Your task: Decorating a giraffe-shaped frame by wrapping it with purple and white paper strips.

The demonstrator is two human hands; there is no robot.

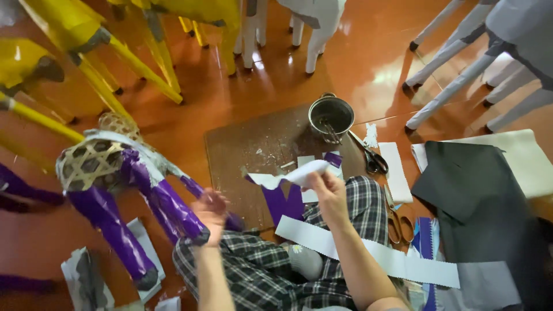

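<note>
Your checked trousers (259, 270) fill the foreground, with a long white paper strip (368, 250) draped across them. Beyond that strip, your right hand (328, 187) pinches a small white paper scrap (296, 174) over the brown board (253, 150). Your left hand (212, 212), blurred, rests left of the board against a leg of the purple paper-covered animal frame (124, 190); you cannot tell its finger state. At the board's far corner stands a metal pot (331, 117).

Both forearms bare, no sleeves in view, no rings or watch visible. Left hand (211, 208) blurred; right hand (329, 190) sharper. Below the hands: trousers (259, 270) in black, grey and white plaid, loose and creased.
</note>
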